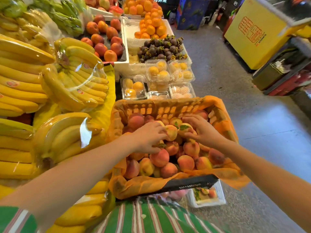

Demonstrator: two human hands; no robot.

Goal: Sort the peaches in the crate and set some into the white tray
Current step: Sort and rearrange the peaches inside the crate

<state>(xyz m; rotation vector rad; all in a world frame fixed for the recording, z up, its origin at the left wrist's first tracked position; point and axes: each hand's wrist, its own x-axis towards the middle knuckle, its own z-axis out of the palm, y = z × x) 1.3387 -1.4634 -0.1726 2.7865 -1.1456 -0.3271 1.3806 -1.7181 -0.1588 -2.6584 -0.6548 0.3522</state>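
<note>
while the left hand (148,138) curls round a pale peach (172,133), the right hand (203,132) grips the leafy peach (183,131) beside it.

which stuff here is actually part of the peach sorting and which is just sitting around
In the job: black plastic crate with orange liner, pink-yellow peaches, white rectangular tray below it, left hand, right hand.
Lying about: yellow banana bunches, dark purple mangosteens, orange citrus pile, clear plastic fruit boxes, yellow cardboard carton.
</note>
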